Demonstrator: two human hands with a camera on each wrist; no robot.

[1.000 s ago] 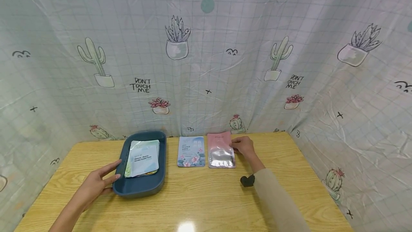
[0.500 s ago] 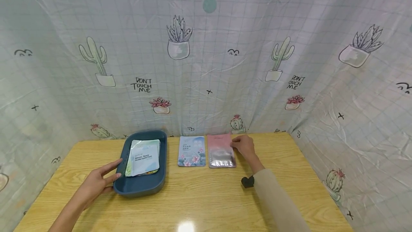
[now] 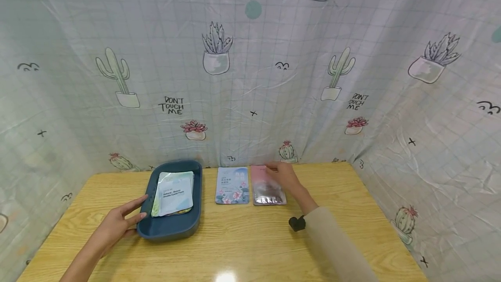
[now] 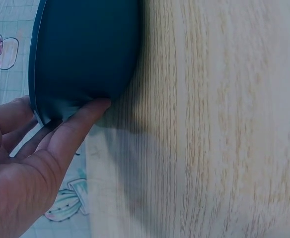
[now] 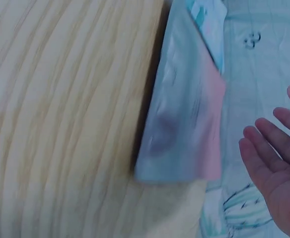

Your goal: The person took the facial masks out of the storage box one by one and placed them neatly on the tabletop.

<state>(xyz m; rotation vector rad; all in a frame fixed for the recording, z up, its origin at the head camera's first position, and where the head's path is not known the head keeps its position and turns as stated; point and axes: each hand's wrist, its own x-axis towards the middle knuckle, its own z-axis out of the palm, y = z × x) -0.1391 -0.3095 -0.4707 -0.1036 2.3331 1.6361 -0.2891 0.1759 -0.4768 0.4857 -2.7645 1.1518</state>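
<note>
A dark blue tray (image 3: 168,232) stands at the left of the table with several flat packets (image 3: 176,195) stacked in it; the top one is pale with printed lettering. My left hand (image 3: 115,225) holds the tray's left side, with fingers at its rim and outer wall, as the left wrist view shows up close. A pink and silver foil packet (image 3: 269,191) lies right of a blue floral packet (image 3: 232,186). Over the pink packet's upper right part hovers my right hand (image 3: 287,179). Its fingers (image 5: 274,144) are spread and hold nothing in the right wrist view.
The wooden table (image 3: 242,247) ends at a hanging curtain (image 3: 250,77) with cactus prints, which closes off the back and both sides. A black heart-shaped piece (image 3: 297,223) sits by my right sleeve.
My right hand has left the pink packet's right edge and shifted left above it. The packet now lies flat beside the blue one. My left hand stays at the tray.
</note>
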